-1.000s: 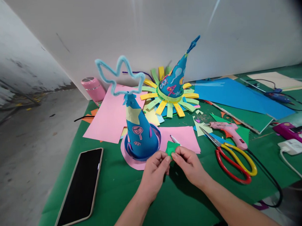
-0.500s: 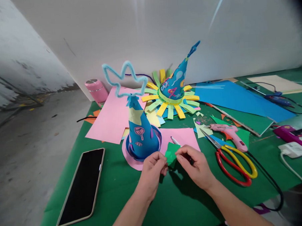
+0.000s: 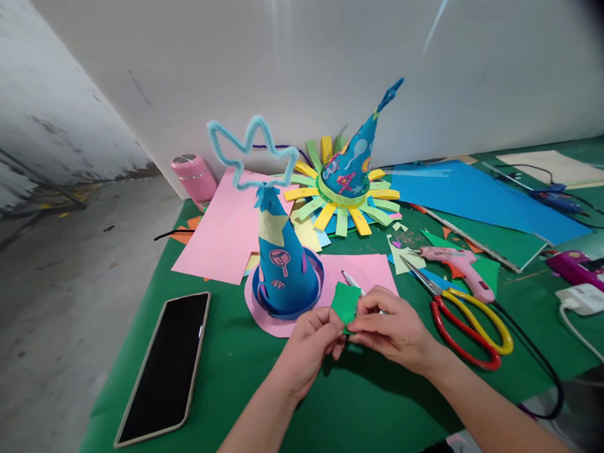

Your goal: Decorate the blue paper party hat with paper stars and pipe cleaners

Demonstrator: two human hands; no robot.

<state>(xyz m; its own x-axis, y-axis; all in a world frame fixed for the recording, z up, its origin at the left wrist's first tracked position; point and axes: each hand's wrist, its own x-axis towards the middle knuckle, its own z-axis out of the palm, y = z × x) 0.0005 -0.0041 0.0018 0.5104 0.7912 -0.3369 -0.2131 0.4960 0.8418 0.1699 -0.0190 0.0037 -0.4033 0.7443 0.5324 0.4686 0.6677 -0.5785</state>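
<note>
A small piece of green paper [image 3: 346, 301] is pinched by its lower edge between both hands. My left hand [image 3: 314, 343] is closed on its lower left, and my right hand [image 3: 389, 326] is closed on its lower right. The fingertips of the two hands nearly meet. Just beyond my left hand stands a blue paper cone hat [image 3: 287, 274] on a pink round brim [image 3: 258, 315], topped with a light blue fuzzy star outline [image 3: 236, 166]. Behind the green paper lie a pink sheet [image 3: 374, 270] and a white pen [image 3: 351, 280], partly hidden by my right hand.
Red-and-yellow-handled scissors [image 3: 466, 319] and a pink glue gun [image 3: 458, 266] lie to the right. A phone [image 3: 168, 366] lies at left. A second cone hat [image 3: 349, 167] with a fringed brim and a pink bottle [image 3: 196, 179] stand at the back. A white wall [image 3: 325, 58] rises behind the table.
My right hand has moved down and left along the green paper, toward my left fingertips. The paper now stands up more plainly above the fingers. The view has shifted slightly.
</note>
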